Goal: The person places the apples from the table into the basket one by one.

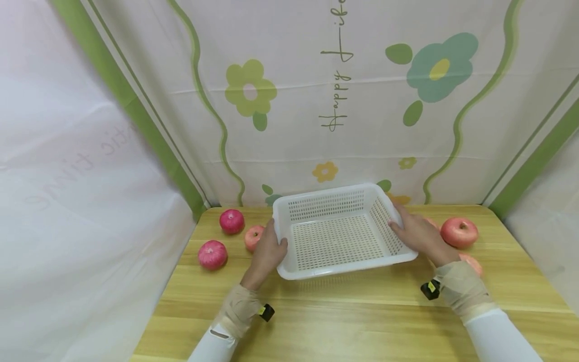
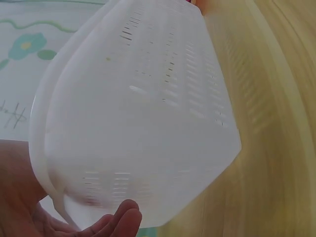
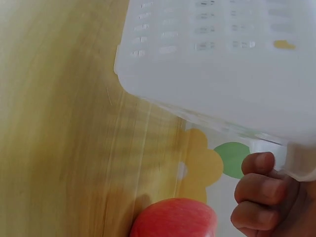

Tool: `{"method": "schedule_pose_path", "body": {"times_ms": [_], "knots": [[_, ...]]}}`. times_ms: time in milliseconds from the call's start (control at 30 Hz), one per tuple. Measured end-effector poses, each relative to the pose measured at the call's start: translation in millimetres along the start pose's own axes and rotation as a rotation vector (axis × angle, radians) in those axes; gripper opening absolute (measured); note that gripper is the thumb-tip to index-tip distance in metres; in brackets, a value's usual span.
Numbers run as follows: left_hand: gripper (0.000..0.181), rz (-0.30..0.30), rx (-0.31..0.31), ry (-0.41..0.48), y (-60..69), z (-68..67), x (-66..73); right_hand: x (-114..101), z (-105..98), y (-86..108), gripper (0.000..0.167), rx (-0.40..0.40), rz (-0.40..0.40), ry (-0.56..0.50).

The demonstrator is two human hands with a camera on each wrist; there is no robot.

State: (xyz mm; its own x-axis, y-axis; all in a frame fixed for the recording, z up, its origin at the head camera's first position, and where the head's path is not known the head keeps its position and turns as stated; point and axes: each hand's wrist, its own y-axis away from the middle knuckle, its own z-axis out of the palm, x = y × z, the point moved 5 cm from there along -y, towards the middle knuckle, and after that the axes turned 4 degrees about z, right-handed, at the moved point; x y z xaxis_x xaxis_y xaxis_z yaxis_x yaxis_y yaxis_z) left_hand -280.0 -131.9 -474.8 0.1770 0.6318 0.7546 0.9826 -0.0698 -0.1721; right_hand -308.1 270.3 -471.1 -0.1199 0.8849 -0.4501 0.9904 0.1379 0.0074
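Observation:
A white plastic basket (image 1: 336, 244) with slotted walls is held between both hands in the head view, with nothing inside it. My left hand (image 1: 269, 249) grips its left rim, thumb on the inner side; in the left wrist view the fingers (image 2: 129, 217) curl against the outer wall. On the opposite end, my right hand (image 1: 418, 231) grips the right rim, and its fingers (image 3: 259, 192) bend under that rim in the right wrist view. The basket appears raised and tilted over the wooden table (image 1: 334, 327), a shadow falling below it.
Left of the basket lie two dark pink round fruits (image 1: 231, 221) and a red apple (image 1: 252, 237) partly behind my left hand. On the right sit a larger red apple (image 1: 459, 232) and other fruit (image 1: 471, 264) partly hidden by my right arm. A printed curtain (image 1: 289, 146) borders the table's back.

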Motion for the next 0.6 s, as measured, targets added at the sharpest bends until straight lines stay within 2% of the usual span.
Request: {"method": "schedule_pose_path", "body": {"times_ms": [167,367,600], "knots": [[0.07,0.004,0.017,-0.022,-2.8,1.2,0.0,-0.6,2.0,2.0,0.076,-0.011,0.029,0.011],[0.07,0.003,0.023,-0.031,-5.1,1.2,-2.4,-4.9,3.0,7.8,0.074,0.011,0.041,0.019],[0.064,0.024,0.048,0.016,-9.6,-1.2,-5.2,-11.2,4.4,19.1,0.072,0.028,0.063,-0.007]]}}
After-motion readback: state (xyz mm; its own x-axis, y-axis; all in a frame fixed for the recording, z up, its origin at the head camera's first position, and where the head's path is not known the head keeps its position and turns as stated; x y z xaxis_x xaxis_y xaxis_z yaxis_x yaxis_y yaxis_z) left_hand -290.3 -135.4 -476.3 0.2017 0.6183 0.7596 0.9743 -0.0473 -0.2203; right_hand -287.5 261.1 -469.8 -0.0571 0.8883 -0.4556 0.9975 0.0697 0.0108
